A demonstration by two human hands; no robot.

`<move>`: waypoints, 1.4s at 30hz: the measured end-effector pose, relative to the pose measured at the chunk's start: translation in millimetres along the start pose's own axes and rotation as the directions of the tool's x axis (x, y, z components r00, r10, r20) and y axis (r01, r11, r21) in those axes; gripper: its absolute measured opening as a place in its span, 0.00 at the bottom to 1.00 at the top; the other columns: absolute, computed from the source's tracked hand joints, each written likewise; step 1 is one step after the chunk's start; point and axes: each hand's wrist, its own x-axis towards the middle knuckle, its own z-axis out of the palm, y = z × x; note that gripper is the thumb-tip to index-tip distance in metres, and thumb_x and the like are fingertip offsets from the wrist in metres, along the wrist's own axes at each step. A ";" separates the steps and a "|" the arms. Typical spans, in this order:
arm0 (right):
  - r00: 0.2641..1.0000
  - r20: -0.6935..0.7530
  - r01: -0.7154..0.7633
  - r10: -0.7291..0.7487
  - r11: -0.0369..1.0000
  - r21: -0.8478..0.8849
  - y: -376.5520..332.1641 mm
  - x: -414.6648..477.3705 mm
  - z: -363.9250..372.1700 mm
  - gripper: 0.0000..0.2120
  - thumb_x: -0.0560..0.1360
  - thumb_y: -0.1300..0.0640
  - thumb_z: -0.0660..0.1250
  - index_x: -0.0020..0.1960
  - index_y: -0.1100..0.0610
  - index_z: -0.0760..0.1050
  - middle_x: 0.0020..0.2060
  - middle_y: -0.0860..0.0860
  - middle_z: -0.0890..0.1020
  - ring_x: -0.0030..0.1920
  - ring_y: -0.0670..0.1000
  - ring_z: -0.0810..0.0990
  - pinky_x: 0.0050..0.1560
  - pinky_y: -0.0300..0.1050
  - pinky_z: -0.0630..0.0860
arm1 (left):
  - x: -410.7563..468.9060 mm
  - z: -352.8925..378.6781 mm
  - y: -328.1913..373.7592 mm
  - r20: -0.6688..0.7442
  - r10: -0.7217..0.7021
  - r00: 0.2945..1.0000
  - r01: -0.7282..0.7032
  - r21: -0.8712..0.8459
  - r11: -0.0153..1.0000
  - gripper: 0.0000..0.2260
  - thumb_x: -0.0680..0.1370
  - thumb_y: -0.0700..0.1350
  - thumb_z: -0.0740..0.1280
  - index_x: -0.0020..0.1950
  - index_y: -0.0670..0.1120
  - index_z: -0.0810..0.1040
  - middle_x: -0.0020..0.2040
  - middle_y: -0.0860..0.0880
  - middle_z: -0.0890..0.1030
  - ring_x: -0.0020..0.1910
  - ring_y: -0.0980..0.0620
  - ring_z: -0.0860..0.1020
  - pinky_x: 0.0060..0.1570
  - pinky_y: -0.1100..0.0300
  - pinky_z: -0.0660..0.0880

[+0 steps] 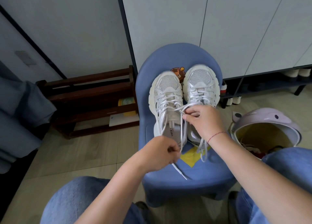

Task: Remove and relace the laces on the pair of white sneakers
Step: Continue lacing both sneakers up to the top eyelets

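A pair of white mesh sneakers (pixel 166 88) is stood side by side on the seat of a blue plastic chair (pixel 177 58), toes pointed away from the person. A white flat lace (pixel 181 136) is pinched between the curled fingers of the left hand (pixel 160 154) at the seat's near left edge, and its free tip lies on the seat. Higher up, what appears to be the same strand is nipped between thumb and forefinger of the right hand (pixel 205 120), held over the tongues. The lace is stretched roughly along the shoes' long axis, so the eyelets lie beyond the left hand and the right hand is nearer them. Which sneaker it is threaded through cannot be told.
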 end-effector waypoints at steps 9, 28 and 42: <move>1.000 0.022 -0.015 0.015 1.000 0.006 1.6 2.7 -0.4 0.07 0.72 0.55 0.73 0.48 0.54 0.83 0.41 0.49 0.84 0.39 0.43 0.78 0.37 0.28 0.68 | 9.7 3.5 9.7 0.246 -0.101 0.964 0.086 0.070 0.994 0.05 0.78 0.41 0.69 0.44 0.42 0.82 0.33 0.49 0.80 0.24 0.58 0.73 0.27 0.70 0.70; 1.000 0.008 0.025 -0.025 1.000 0.017 8.2 5.0 -0.1 0.06 0.72 0.56 0.73 0.47 0.55 0.83 0.38 0.48 0.83 0.41 0.44 0.79 0.47 0.40 0.75 | 48.1 13.1 32.7 -0.311 -0.263 0.913 -0.035 -0.704 0.709 0.07 0.83 0.41 0.62 0.46 0.40 0.72 0.27 0.47 0.78 0.20 0.55 0.69 0.20 0.66 0.65; 1.000 0.015 0.002 -0.002 1.000 0.008 7.2 4.4 2.3 0.07 0.72 0.54 0.72 0.49 0.53 0.83 0.39 0.47 0.83 0.38 0.42 0.79 0.40 0.30 0.71 | 11.8 18.4 16.6 0.258 -0.065 0.964 0.100 -0.126 0.987 0.07 0.79 0.45 0.69 0.41 0.46 0.78 0.32 0.53 0.82 0.25 0.59 0.74 0.31 0.66 0.68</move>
